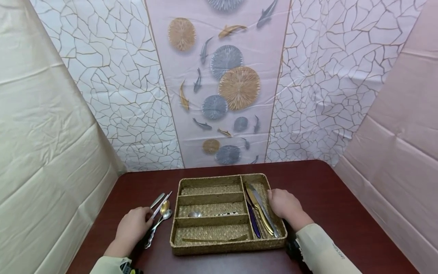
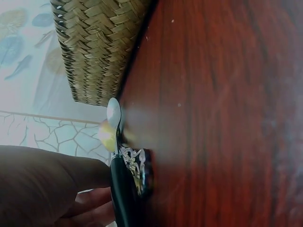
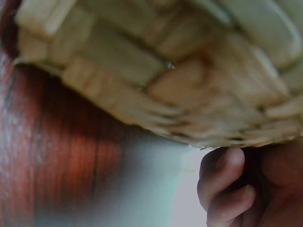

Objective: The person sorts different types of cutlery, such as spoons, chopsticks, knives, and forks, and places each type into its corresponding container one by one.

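Note:
My left hand (image 1: 134,228) is beside a small group of cutlery left of the tray, its thumb and fingers at a slender pale handle (image 1: 161,205). Whether they pinch it is unclear. Close by lie a gold spoon (image 1: 165,207) and a silver spoon (image 1: 167,214). The left wrist view has a black-handled spoon (image 2: 122,189) in front of the curled fingers. With my right hand (image 1: 286,206) I grip the right rim of a woven cutlery tray (image 1: 205,249). In the right wrist view, curled fingers (image 3: 229,165) are at the tray's edge.
The tray's right compartment holds several knives (image 1: 261,211), gold, silver and purple. A small spoon (image 1: 194,214) and a patterned handle (image 1: 227,214) lie in the middle left compartment; a gold fork (image 1: 236,238) lies in the front one. Patterned cloth (image 1: 226,114) hangs behind the table (image 1: 325,198).

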Action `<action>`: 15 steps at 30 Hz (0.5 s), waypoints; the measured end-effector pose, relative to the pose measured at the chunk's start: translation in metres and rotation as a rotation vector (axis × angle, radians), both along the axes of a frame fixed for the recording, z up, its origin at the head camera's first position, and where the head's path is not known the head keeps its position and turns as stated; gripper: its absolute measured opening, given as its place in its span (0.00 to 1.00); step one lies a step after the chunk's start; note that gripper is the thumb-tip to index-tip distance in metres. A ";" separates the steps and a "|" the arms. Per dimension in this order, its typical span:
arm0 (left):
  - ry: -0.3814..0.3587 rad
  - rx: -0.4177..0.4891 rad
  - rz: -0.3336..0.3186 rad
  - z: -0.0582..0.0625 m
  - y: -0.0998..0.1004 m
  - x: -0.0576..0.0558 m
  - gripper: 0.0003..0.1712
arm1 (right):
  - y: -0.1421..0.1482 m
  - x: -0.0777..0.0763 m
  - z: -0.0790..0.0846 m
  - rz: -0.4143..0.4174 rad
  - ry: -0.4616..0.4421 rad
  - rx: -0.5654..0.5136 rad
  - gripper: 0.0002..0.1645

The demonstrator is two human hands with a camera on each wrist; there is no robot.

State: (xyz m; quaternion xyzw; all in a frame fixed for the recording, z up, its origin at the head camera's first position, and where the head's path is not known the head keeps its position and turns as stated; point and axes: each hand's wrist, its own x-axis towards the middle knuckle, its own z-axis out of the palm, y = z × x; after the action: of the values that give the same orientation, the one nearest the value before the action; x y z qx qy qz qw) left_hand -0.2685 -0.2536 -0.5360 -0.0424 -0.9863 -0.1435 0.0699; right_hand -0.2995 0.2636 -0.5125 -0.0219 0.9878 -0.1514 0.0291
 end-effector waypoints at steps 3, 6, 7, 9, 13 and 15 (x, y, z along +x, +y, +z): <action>0.015 -0.007 -0.016 0.000 0.001 -0.003 0.03 | 0.000 -0.001 0.001 -0.002 0.001 0.004 0.27; 0.016 -0.019 -0.019 -0.001 0.002 -0.004 0.02 | 0.000 -0.001 0.002 0.000 -0.002 0.003 0.27; 0.014 -0.021 -0.017 -0.001 0.002 -0.004 0.03 | 0.000 -0.001 0.001 0.001 -0.007 0.002 0.27; 0.006 -0.018 -0.009 0.000 0.002 -0.003 0.03 | 0.000 -0.001 0.000 0.003 -0.007 0.001 0.27; -0.009 -0.013 0.001 0.005 0.000 -0.003 0.03 | 0.000 -0.003 -0.002 0.005 -0.002 0.006 0.27; -0.008 -0.019 0.004 0.007 -0.001 -0.004 0.03 | -0.001 -0.003 -0.002 0.007 0.003 0.012 0.27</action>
State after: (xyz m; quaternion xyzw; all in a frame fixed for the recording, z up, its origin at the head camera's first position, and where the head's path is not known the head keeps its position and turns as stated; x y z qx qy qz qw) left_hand -0.2729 -0.2545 -0.5290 -0.0406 -0.9880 -0.1340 0.0658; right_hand -0.3024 0.2631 -0.5144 -0.0256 0.9886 -0.1455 0.0285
